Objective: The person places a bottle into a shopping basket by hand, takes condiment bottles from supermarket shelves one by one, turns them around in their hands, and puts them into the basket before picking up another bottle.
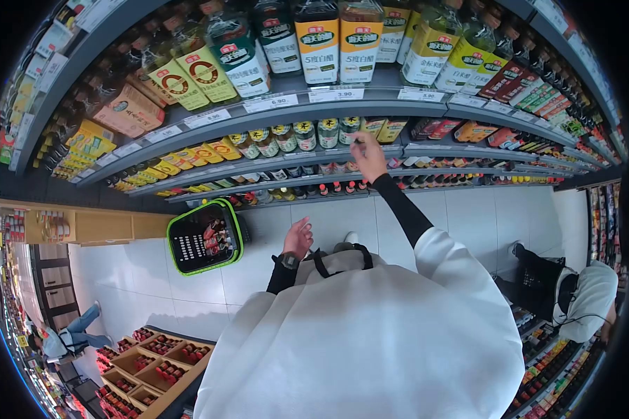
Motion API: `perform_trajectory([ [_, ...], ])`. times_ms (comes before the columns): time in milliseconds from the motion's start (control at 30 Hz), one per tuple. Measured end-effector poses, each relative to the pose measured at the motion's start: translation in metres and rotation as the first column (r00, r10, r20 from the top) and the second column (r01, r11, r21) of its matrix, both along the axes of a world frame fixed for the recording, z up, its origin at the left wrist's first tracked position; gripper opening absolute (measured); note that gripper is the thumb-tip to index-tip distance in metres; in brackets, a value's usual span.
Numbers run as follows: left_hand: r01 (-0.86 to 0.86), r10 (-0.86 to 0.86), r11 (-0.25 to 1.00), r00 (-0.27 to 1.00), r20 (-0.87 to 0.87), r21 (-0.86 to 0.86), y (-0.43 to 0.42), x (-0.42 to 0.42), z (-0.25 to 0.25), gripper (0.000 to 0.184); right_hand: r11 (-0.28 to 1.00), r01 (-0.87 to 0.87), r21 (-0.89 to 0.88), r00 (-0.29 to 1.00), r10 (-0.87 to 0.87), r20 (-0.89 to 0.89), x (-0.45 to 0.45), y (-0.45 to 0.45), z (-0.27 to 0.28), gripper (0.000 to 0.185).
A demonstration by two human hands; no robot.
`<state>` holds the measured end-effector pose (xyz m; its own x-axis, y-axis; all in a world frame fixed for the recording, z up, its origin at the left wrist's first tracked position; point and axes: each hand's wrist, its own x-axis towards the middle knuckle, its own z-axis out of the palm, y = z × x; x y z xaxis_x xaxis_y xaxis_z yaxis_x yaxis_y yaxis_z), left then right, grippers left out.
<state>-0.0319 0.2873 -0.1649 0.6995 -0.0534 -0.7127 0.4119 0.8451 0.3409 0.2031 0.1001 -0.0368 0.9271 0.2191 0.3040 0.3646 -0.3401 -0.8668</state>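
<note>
My right hand (370, 160) is raised at the second shelf, in front of a row of yellow-lidded glass jars (305, 136) and beside yellow-labelled packs (393, 130). Its fingers are curled together around a small dark spot, too small to name. My left hand (299, 238) hangs lower, above the floor, with its fingers apart and nothing in it; a dark watch (287, 260) is on that wrist. To its left on the floor stands a black shopping basket (173, 241) with a green rim, holding several red-labelled bottles (217, 237).
Above, the top shelf carries large vinegar bottles (317, 42) over price tags (270, 103). Behind me on the left is a wooden display rack (182, 377) of red-labelled bottles. One person (586, 300) is at the right shelves, another (66, 340) at far left.
</note>
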Motion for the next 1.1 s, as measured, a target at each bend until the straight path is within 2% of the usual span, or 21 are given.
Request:
perform_trajectory([
  [33, 0.001, 0.000, 1.000, 1.000, 0.018, -0.011, 0.001, 0.008, 0.002, 0.030, 0.999, 0.039, -0.029, 0.985, -0.033, 0.169, 0.006, 0.007, 0.014, 0.017],
  [133, 0.023, -0.019, 0.999, 0.995, 0.099, -0.045, -0.003, 0.037, 0.009, 0.031, 1.000, -0.007, -0.022, 0.985, 0.010, 0.171, 0.017, 0.026, 0.031, 0.024],
  [233, 0.093, -0.086, 0.995, 0.983, 0.163, -0.039, -0.008, 0.068, 0.034, 0.031, 0.961, 0.076, -0.266, 0.967, -0.007, 0.254, 0.034, 0.039, 0.014, 0.025],
  [333, 0.122, -0.117, 0.992, 0.979, 0.166, -0.021, -0.009, 0.092, 0.045, 0.027, 0.921, 0.061, -0.384, 0.975, 0.027, 0.219, 0.061, 0.046, 0.002, 0.023],
  [433, 0.123, -0.118, 0.992, 0.971, 0.208, -0.012, -0.008, 0.104, 0.046, 0.024, 0.911, -0.059, -0.409, 0.997, 0.076, 0.027, 0.081, 0.049, 0.001, 0.028],
  [533, 0.136, -0.129, 0.990, 0.970, 0.204, -0.023, -0.009, 0.114, 0.040, 0.024, 0.896, -0.013, -0.444, 0.987, 0.083, 0.138, 0.090, 0.057, -0.006, 0.028],
  [600, 0.141, -0.131, 0.990, 0.966, 0.225, -0.030, -0.011, 0.119, 0.039, 0.024, 0.883, -0.043, -0.467, 0.994, 0.086, 0.071, 0.097, 0.062, -0.010, 0.034],
  [667, 0.150, -0.137, 0.988, 0.958, 0.250, -0.031, -0.013, 0.121, 0.041, 0.024, 0.862, 0.019, -0.507, 0.986, 0.069, 0.154, 0.099, 0.064, -0.017, 0.040],
  [700, 0.162, -0.145, 0.986, 0.953, 0.265, -0.040, -0.013, 0.124, 0.043, 0.024, 0.845, 0.100, -0.525, 0.961, 0.055, 0.271, 0.096, 0.066, -0.015, 0.043],
  [733, 0.173, -0.153, 0.984, 0.948, 0.280, -0.047, -0.013, 0.127, 0.045, 0.025, 0.828, 0.181, -0.531, 0.921, 0.046, 0.386, 0.092, 0.068, -0.013, 0.046],
  [833, 0.168, -0.135, 0.983, 0.936, 0.325, -0.075, -0.015, 0.129, 0.042, 0.028, 0.846, 0.111, -0.522, 0.981, -0.007, 0.196, 0.077, 0.072, 0.004, 0.051],
  [933, 0.137, -0.102, 0.986, 0.945, 0.311, -0.094, -0.021, 0.127, 0.043, 0.031, 0.866, 0.278, -0.416, 0.930, -0.134, 0.343, 0.058, 0.074, 0.004, 0.039],
  [1033, 0.128, -0.078, 0.982, 0.944, 0.320, -0.139, -0.030, 0.119, 0.031, 0.031, 0.934, 0.040, -0.355, 0.996, -0.010, 0.086, 0.043, 0.072, 0.009, 0.030],
  [1067, 0.133, -0.082, 0.981, 0.945, 0.318, -0.141, -0.032, 0.119, 0.026, 0.032, 0.976, 0.038, -0.216, 0.988, -0.004, 0.156, 0.034, 0.073, 0.011, 0.017],
  [1100, 0.136, -0.085, 0.980, 0.945, 0.315, -0.145, -0.033, 0.119, 0.024, 0.034, 0.978, 0.024, -0.210, 0.987, 0.011, 0.161, 0.025, 0.074, 0.016, 0.016],
])
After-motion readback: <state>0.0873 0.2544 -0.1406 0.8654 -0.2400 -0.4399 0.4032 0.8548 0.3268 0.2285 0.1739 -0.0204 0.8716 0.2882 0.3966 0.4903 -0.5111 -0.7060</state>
